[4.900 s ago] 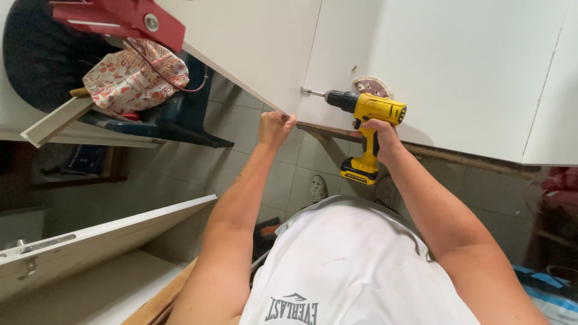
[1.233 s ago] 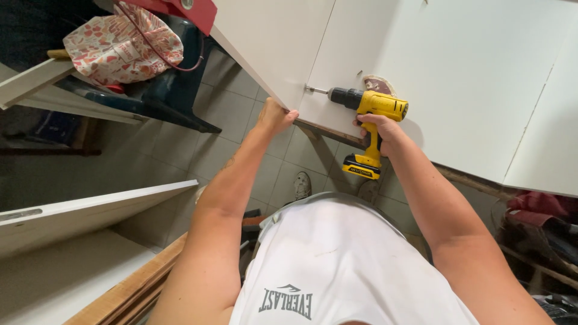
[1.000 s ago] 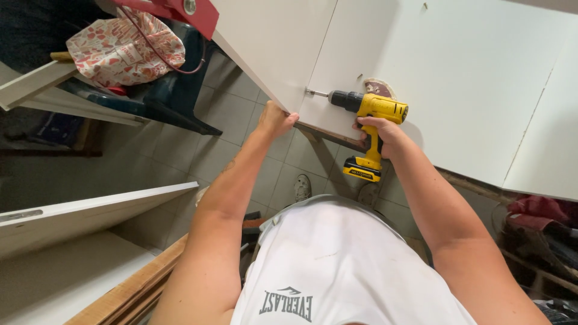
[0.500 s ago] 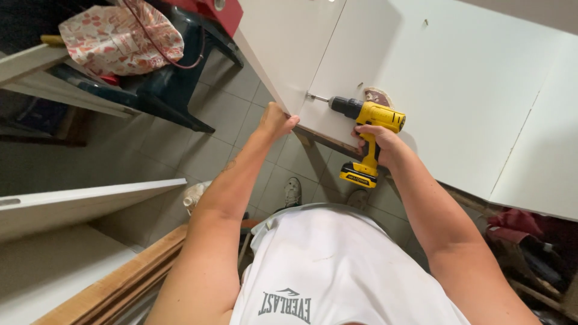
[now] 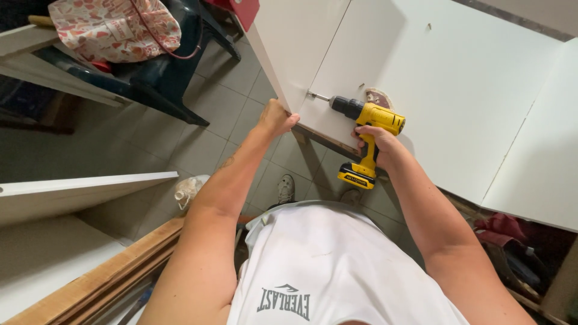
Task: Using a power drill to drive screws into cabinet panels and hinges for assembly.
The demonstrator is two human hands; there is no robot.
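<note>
Both arms stretched fwd, elbows slightly bent; left hand [image 5: 276, 117] curled, fingers pinched shut, wrist straight; right hand [image 5: 378, 144] closed in fist-grip, knuckles up, forearm angled inward.

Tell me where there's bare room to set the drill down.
Bare white panel stretches right of the drill, up to the next board's seam. Tiled floor between the blue chair and left hand is open. Crowded: the chair with its floral bag.

At twelve o'clock the white panel [image 5: 421, 66] runs off the top edge; the floral bag [image 5: 114, 27] at eleven o'clock is cropped too. The drill [image 5: 370, 129] grip is hidden inside the right hand [image 5: 376, 141]
</note>
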